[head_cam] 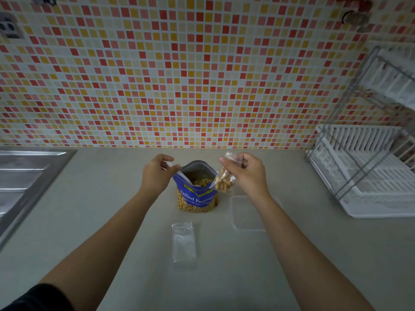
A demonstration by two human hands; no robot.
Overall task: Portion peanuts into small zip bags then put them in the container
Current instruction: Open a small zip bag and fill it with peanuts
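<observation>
A blue bag of salted peanuts stands open on the counter, with peanuts visible inside. My left hand pinches the left edge of its mouth. My right hand pinches the top of a small clear zip bag partly filled with peanuts, which hangs just right of the big bag's mouth. A clear plastic container sits on the counter below my right hand, partly hidden by my forearm. An empty small zip bag lies flat in front of the peanut bag.
A steel sink and drainboard fill the left edge. A white dish rack with a wire frame stands at the right. A tiled wall rises behind the grey counter.
</observation>
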